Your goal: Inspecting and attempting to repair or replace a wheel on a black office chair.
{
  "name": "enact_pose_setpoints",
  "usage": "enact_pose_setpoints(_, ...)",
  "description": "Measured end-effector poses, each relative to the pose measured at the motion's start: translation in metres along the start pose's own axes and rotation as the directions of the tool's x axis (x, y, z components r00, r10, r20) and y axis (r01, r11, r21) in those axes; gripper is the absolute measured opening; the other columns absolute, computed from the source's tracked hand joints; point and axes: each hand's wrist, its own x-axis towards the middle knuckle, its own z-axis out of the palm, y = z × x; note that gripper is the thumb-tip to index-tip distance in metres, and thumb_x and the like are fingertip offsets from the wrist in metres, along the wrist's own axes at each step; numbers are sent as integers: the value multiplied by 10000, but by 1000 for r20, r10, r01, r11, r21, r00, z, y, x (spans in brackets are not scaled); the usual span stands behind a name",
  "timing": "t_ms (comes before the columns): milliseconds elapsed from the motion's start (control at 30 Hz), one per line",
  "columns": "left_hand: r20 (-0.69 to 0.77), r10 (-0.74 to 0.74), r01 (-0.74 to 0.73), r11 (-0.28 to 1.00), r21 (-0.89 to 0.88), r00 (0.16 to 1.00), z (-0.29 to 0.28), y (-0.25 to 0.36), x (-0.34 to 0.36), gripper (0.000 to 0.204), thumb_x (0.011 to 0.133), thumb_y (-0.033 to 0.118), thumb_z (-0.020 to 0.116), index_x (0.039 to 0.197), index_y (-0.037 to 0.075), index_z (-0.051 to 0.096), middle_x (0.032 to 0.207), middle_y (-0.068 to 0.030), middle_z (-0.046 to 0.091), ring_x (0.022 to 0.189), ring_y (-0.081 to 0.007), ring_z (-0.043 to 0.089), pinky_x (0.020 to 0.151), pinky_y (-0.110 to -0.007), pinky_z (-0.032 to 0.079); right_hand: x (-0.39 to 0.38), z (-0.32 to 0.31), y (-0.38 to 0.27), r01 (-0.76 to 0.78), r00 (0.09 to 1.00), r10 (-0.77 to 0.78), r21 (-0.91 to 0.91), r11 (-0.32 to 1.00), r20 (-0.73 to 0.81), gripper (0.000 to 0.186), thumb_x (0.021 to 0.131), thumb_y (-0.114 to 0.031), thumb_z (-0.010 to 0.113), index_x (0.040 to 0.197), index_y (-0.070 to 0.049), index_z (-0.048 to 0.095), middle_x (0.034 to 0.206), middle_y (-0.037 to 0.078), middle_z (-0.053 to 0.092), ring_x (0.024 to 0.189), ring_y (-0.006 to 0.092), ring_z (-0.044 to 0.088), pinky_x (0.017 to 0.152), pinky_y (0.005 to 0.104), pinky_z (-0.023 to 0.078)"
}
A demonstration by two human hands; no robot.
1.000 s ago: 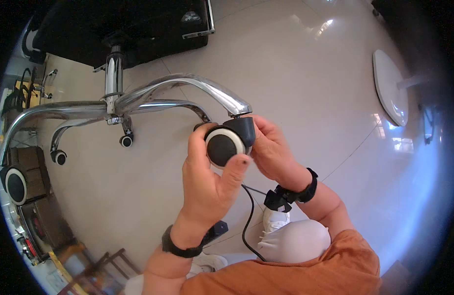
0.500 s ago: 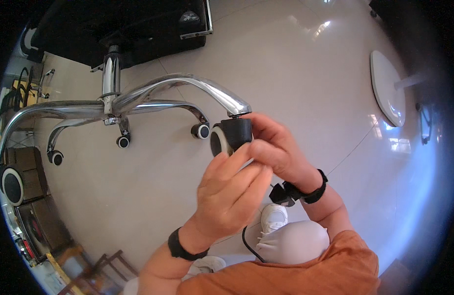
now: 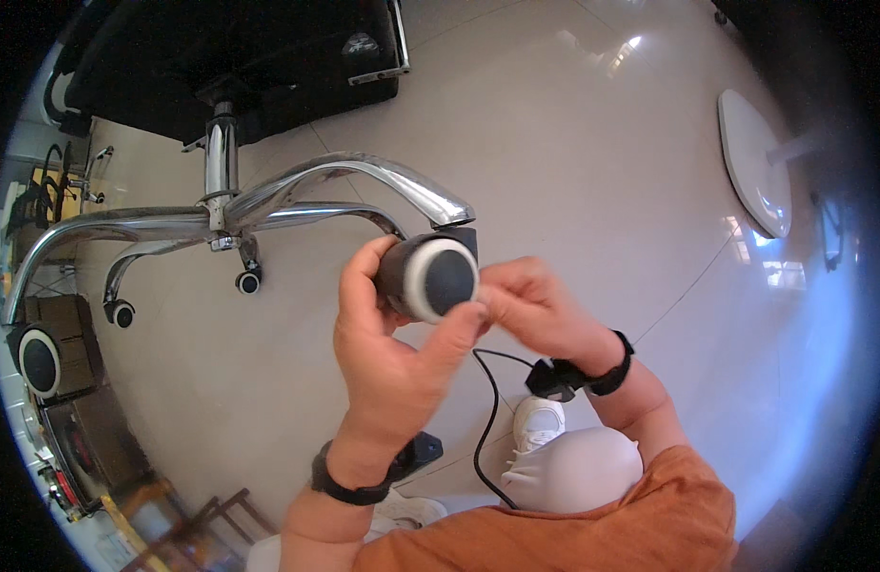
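Observation:
An upturned chair base [image 3: 144, 224] with chrome legs and black casters with white rims stands at the left and middle. My left hand [image 3: 387, 367] is wrapped round the caster [image 3: 442, 281] on the leg nearest me, fingers on its left side and thumb at its lower rim. My right hand [image 3: 533, 310] has its fingers curled, thumb and fingertips at the right edge of that caster, slightly blurred. A black cable [image 3: 492, 400] hangs below my hands, and both wrists wear black straps with small dark devices.
A black chair seat [image 3: 154, 57] is at the upper left. A round white pedestal [image 3: 745, 162] is at the right on the tiled floor [image 3: 592, 191]. Cardboard boxes [image 3: 63, 338] and a wooden rack [image 3: 230, 520] line the left side; my white-shoed foot [image 3: 540, 419] is below.
The caster has swivelled from side-on to show its round face. My left hand has moved left and up from below it to wrap round it; my right hand has shifted lower.

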Motion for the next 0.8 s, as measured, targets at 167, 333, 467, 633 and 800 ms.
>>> enact_pose_setpoints(167,259,555,-563,493,664,791,21,3,1,533,629,54,748,1117,-6,543,1031,-138,547,775,-249,551,662,-342,486,-7,2,-16,297,863,-190,166,940,-469,276,926,-228,499,1093,-9,524,987,76,587,862,121,569,643,230,480)
enact_pose_setpoints(333,357,591,-659,435,614,723,19,-6,-6,251,755,6,659,999,-36,618,1067,-140,578,840,-239,579,712,-337,502,3,10,-26,276,803,-430,-381,882,-413,385,817,-233,624,1084,26,522,958,107,573,824,144,562,633,247,492)
enact_pose_setpoints(467,382,514,-637,549,541,768,-14,-17,-22,360,738,68,695,1065,-19,572,1053,-162,588,906,-272,592,750,-353,502,15,19,-31,141,866,-325,-439,887,-380,471,736,-284,719,1040,31,544,916,117,571,803,136,560,589,245,487)
enact_pose_setpoints(633,111,471,-445,693,567,875,-35,-22,-7,597,825,365,630,1252,-4,433,1145,-159,523,1031,-274,526,881,-329,424,22,26,0,248,949,-213,130,960,-234,517,830,-340,655,1196,-25,470,996,53,575,872,108,561,708,253,506)
enact_pose_setpoints(800,135,195,-228,926,301,971,-13,-13,2,715,799,455,649,1278,-7,387,1115,-151,513,953,-233,541,786,-323,453,22,29,14,140,984,-177,587,797,5,423,934,-356,483,1229,-53,460,1134,67,543,990,121,549,830,295,497)
